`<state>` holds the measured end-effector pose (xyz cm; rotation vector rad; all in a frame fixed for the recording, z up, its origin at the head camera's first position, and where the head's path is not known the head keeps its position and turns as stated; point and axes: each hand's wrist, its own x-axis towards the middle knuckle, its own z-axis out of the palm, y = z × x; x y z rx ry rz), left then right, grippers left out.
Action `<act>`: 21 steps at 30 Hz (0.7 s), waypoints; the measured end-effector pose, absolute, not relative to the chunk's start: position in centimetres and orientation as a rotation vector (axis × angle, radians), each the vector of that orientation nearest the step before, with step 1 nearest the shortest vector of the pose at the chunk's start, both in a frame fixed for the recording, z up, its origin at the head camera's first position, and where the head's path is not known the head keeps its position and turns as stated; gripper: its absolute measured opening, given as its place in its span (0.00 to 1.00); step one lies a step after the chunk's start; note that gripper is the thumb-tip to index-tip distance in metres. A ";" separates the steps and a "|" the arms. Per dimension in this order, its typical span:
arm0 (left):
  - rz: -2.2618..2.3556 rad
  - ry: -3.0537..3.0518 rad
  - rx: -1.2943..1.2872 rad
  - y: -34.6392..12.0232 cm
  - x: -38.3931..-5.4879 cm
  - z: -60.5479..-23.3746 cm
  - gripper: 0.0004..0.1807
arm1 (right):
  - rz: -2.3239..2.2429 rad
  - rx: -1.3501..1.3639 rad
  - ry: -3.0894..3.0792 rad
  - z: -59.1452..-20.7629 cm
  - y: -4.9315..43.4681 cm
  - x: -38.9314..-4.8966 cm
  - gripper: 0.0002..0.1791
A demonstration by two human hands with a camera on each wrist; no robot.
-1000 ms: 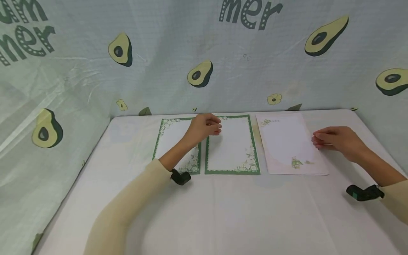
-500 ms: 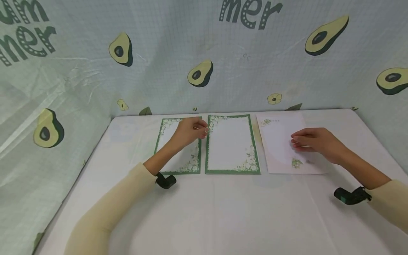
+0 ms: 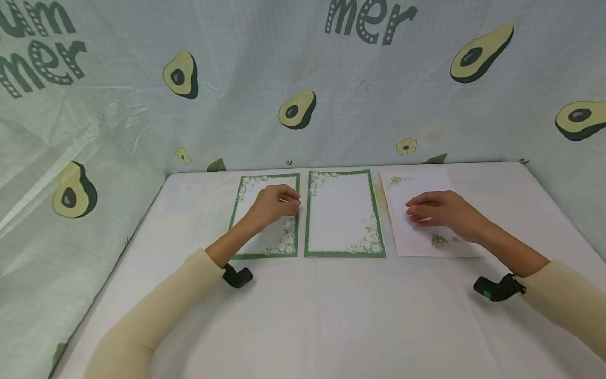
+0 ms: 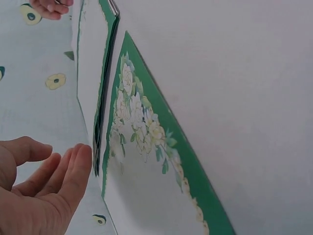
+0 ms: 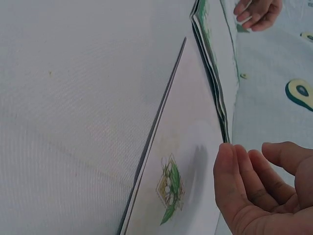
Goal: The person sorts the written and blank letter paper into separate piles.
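Three paper sets lie side by side at the table's back edge. The left sheet (image 3: pixel 267 245) and the middle stack of sheets (image 3: pixel 341 216) have green borders with white flowers. Pale pink with a small green sprig is the right sheet (image 3: pixel 416 245). My left hand (image 3: pixel 274 206) hovers over the left sheet, its fingers loosely bent. Above the pink sheet hangs my right hand (image 3: pixel 437 211), fingers relaxed. Both wrist views show a gap between thumb and fingers of the left hand (image 4: pixel 46 188) and of the right hand (image 5: pixel 261 191); neither holds anything.
A white cloth (image 3: pixel 326 316) covers the table. Behind and to the left hangs a pale sheet (image 3: pixel 236 121) printed with avocados. Black cameras sit at the left wrist (image 3: pixel 238 276) and right wrist (image 3: pixel 497 288).
My right hand has moved left from the pink sheet's right edge to over its middle. My left hand has moved left and nearer, from between the green-bordered sheets to over the left one.
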<state>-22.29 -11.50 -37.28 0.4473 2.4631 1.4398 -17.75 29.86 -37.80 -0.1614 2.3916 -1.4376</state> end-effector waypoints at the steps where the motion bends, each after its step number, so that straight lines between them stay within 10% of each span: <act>1: 1.440 2.460 0.444 -11.6 -22.3 -37.4 0.16 | -1.443 -0.161 2.388 -37.8 29.7 -17.8 0.25; 21: 1.526 2.318 0.308 -11.5 -22.6 -38.7 0.18 | -1.539 -0.122 2.227 -38.8 25.1 -19.3 0.23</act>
